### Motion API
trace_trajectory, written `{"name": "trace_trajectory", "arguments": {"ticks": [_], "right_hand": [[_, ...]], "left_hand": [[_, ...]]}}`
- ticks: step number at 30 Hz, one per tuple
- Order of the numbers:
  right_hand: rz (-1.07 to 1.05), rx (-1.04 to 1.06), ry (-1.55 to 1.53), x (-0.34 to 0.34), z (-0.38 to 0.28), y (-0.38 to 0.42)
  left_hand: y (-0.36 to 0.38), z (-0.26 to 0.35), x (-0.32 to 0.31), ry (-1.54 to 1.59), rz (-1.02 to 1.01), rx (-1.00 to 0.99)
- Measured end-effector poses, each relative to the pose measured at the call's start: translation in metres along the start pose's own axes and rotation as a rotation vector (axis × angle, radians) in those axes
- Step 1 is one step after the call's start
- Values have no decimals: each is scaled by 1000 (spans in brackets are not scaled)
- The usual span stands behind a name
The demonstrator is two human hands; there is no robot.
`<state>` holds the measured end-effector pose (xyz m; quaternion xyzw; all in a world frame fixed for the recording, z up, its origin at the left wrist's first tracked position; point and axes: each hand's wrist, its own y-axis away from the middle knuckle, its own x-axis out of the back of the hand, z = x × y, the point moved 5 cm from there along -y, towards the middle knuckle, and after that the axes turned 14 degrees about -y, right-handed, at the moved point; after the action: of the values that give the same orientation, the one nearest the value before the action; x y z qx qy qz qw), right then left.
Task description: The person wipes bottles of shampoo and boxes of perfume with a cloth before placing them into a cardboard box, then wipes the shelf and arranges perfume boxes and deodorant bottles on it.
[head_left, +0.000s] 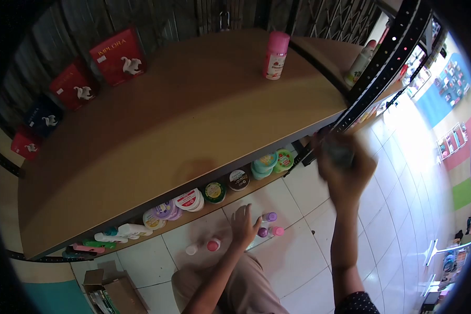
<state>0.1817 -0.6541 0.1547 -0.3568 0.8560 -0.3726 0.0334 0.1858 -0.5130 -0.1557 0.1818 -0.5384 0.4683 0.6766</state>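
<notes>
My left hand (243, 226) reaches low over the tiled floor with its fingers apart, and I see nothing in it. Just right of it stand small bottles with purple and pink caps: a light purple one (270, 216), a dark purple one (262, 232) and a pink one (277, 231). To its left are a red-capped bottle (213, 244) and a white-capped bottle (192, 249). My right hand (346, 165), smeared by motion, is raised beside the shelf's right post. Its fingers curl round a dark greyish thing whose kind I cannot make out.
On the wooden shelf (183, 115) stand a pink-capped spray can (276, 56) and several red and blue boxes (119, 56). Round tubs (214, 192) and bottles line the lower shelf. A black perforated metal post (384, 57) rises at right. An open cardboard box (121, 295) sits bottom left.
</notes>
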Motion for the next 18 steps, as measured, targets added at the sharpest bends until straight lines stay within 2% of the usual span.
{"name": "trace_trajectory", "arguments": {"ticks": [1, 3, 5, 6, 8, 10, 12, 13, 14, 15, 16, 17, 18], "right_hand": [[-44, 150, 63, -7, -9, -34], [-91, 449, 250, -38, -15, -96], [-174, 239, 445, -72, 11, -132], [-164, 252, 426, -80, 19, -136], [-289, 128, 436, -91, 41, -142], [-274, 197, 350, -75, 32, -130], [-90, 265, 211, -41, 10, -97], [-31, 201, 102, -22, -7, -75], [29, 126, 2, -1, -20, -49], [122, 73, 48, 19, -21, -22], [173, 0, 50, 33, -27, 4], [153, -35, 98, 46, -18, 29], [123, -226, 79, 54, -6, 54]], "left_hand": [[5, 3, 14, 64, 80, 17], [22, 11, 42, 133, 65, 63], [45, 13, 65, 233, 46, 104], [56, 13, 75, 295, 48, 113], [76, 11, 96, 348, 30, 148], [87, 9, 115, 411, 3, 199], [89, 9, 143, 546, 39, 214], [85, 14, 160, 550, 27, 236], [75, 26, 184, 600, 30, 159], [65, 38, 209, 655, 26, 79], [56, 57, 243, 590, 76, -111], [49, 77, 277, 521, 140, -307], [45, 96, 305, 589, 151, -336]]}}
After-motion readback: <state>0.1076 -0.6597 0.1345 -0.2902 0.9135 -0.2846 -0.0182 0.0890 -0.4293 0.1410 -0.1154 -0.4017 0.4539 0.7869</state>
